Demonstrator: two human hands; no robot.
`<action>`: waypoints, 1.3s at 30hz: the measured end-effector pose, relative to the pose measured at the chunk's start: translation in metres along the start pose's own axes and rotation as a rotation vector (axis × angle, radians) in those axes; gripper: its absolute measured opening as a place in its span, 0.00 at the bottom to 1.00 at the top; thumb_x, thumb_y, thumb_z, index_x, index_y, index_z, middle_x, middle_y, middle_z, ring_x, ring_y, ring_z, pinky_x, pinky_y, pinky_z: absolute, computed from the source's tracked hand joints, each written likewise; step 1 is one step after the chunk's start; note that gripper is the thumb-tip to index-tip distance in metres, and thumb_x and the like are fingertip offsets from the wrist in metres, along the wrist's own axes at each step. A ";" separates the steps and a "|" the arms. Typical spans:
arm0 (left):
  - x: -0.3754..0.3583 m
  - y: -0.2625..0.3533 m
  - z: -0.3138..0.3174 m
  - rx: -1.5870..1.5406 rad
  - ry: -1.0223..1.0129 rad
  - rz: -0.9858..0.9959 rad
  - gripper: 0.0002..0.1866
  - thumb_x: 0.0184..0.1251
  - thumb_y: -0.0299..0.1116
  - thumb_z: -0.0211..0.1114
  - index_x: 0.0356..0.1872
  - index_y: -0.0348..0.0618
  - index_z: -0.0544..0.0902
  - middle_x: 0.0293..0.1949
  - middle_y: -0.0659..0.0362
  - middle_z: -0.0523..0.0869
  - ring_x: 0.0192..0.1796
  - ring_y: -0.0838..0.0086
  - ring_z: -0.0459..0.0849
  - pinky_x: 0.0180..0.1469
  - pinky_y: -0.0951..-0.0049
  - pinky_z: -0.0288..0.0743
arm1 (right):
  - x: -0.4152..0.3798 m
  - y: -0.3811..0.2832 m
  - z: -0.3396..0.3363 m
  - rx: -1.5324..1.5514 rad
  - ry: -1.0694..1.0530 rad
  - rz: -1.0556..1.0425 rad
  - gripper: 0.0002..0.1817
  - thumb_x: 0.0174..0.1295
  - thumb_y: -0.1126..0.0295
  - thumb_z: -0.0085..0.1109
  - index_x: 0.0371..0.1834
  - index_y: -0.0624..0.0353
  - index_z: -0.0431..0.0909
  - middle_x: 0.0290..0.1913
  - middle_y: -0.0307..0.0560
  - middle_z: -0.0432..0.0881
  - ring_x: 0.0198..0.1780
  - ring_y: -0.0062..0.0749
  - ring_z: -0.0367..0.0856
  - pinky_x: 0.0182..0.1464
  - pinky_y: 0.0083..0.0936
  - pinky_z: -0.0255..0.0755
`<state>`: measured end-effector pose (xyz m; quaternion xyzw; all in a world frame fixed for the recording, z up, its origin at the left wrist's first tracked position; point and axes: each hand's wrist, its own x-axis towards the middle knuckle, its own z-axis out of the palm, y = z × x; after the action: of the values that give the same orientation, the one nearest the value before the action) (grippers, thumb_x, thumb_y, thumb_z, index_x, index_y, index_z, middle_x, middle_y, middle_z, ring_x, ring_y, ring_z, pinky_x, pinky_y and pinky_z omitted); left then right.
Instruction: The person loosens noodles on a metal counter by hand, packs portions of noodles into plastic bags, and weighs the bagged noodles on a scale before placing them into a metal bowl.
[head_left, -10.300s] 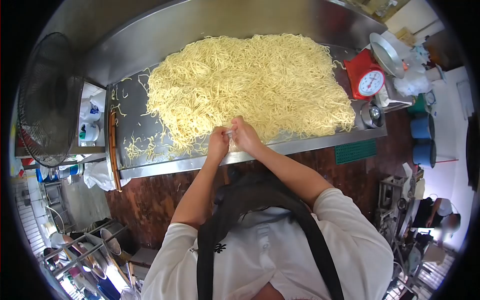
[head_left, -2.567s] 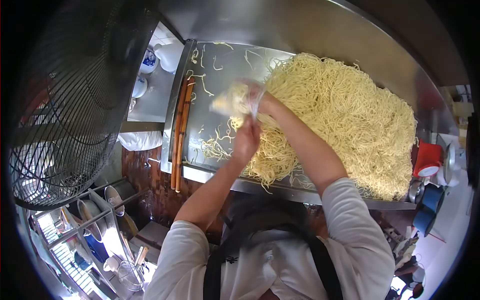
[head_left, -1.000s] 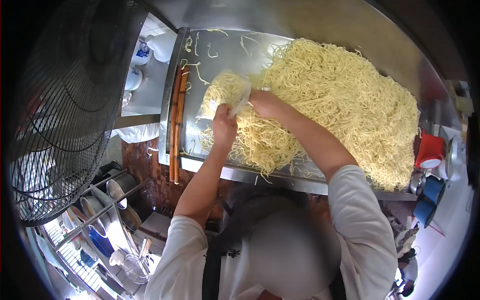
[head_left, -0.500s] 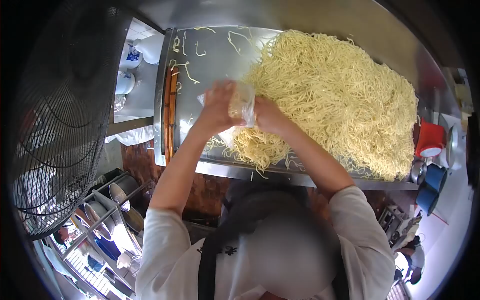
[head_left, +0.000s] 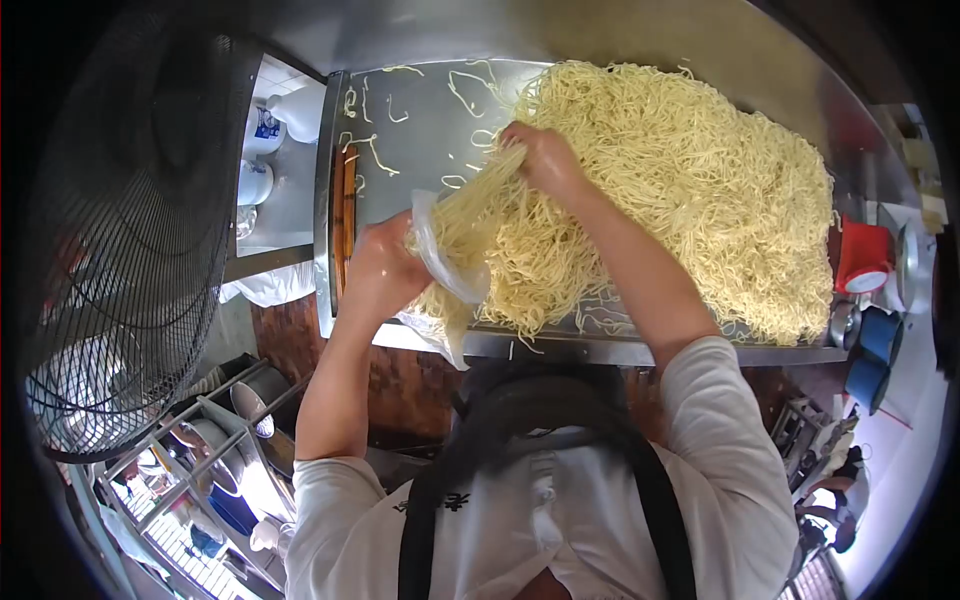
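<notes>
A big heap of pale yellow noodles (head_left: 690, 200) covers the middle and right of a steel worktop (head_left: 430, 120). Toward its left edge, my left hand (head_left: 388, 270) grips a clear plastic bag (head_left: 432, 240) by its side, the mouth open toward the heap. My right hand (head_left: 545, 160) is closed on a bunch of noodles (head_left: 480, 205), which stretches from its fingers down into the bag's mouth. Loose strands lie on the steel at the upper left.
Brown wooden sticks (head_left: 344, 210) lie along the worktop's left edge. A large wire fan guard (head_left: 130, 250) is farther left, near white jugs (head_left: 265, 125). Red (head_left: 862, 258) and blue (head_left: 880, 335) containers are at the right. Another person (head_left: 850, 500) is at the lower right.
My right hand has moved up and now pulls noodles across to the bag. My left hand has shifted down and left with the bag, whose mouth is now spread and holds noodles.
</notes>
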<state>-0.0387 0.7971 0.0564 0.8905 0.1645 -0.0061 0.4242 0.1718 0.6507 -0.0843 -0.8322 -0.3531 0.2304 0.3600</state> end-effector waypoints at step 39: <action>-0.004 -0.066 0.057 -0.978 0.518 -0.481 0.08 0.76 0.36 0.56 0.37 0.44 0.75 0.18 0.69 0.70 0.15 0.84 0.66 0.15 0.78 0.59 | -0.107 -0.074 0.042 -0.440 -0.030 -0.024 0.33 0.52 0.70 0.67 0.62 0.69 0.69 0.63 0.69 0.69 0.67 0.57 0.67 0.68 0.51 0.59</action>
<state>-0.0545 0.7916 -0.0288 0.5023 0.4430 0.1914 0.7175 0.0452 0.6248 -0.0410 -0.8830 -0.4101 0.1558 0.1670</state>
